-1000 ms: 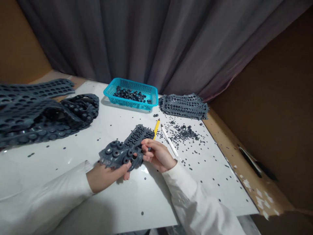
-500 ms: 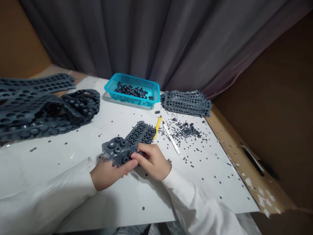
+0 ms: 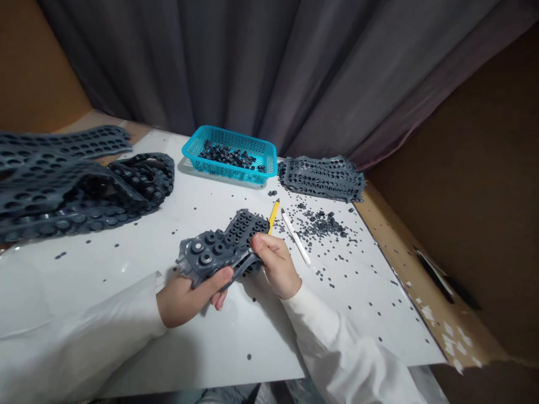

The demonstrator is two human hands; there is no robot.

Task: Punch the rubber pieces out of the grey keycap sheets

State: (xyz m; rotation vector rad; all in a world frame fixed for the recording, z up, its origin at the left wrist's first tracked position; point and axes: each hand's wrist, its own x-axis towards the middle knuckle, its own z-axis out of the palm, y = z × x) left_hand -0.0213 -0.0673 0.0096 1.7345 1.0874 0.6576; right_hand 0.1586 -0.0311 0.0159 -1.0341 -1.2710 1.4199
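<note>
With left hand [image 3: 184,301] clamped on near edge and right hand [image 3: 278,266] closed on right edge, holds studded rubber-like sheet [image 3: 223,247] above near-centre white tabletop [image 3: 143,252]. Probably light, flexible, tearable; grip solid margins.

The left hand [image 3: 181,302] is gripping a studded grey rubbery sheet [image 3: 223,245]; the right hand [image 3: 278,268] is pinching its right side. A blue perforated basket [image 3: 229,169] is holding dark pieces [image 3: 225,154]; a white pen-shaped tool [image 3: 296,238] is lying near dark scraps [image 3: 325,224].
</note>
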